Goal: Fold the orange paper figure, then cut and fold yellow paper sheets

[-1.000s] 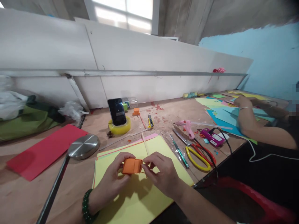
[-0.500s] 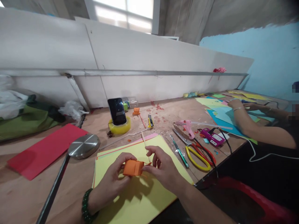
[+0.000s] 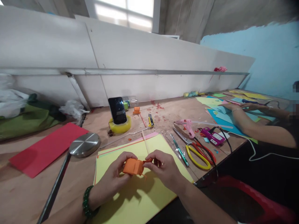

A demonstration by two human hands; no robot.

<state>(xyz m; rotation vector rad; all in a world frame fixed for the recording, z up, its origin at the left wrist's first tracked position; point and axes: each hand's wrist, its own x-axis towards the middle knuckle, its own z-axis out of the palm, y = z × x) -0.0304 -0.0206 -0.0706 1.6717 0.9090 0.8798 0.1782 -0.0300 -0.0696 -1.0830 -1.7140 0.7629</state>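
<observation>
Overall, table (image 3: 30,202): cluttered around the work; I rate a snag as likely if either arm swings wide.
Paper (image 3: 135,205): stacked sheets, pale stick (image 3: 145,141) on top. If the stack is dragged sideways, I expect the sheets to slide and unsettle the support.
Scissors (image 3: 189,144): just right of the stack, handles near the right forearm (image 3: 196,202). An elbow sweep could push them toward the table edge.
Left hand (image 3: 118,169): thumb and fingers closed around the left end of the box (image 3: 132,166). Excess squeeze would probably buckle its walls.
Right hand (image 3: 164,165): narrow pinch on the tab (image 3: 146,161) at the box's right end. From this far off, I cannot tell how firmly.
Box: orange, held above the stack between both hands; twisting could skew its folds.
Tab: its join is too small for me to confirm. A sideways pull may tear or miscrease it.
Sliver (image 3: 145,177): thin, orange, below the box's right end; could catch on a finger.
</observation>
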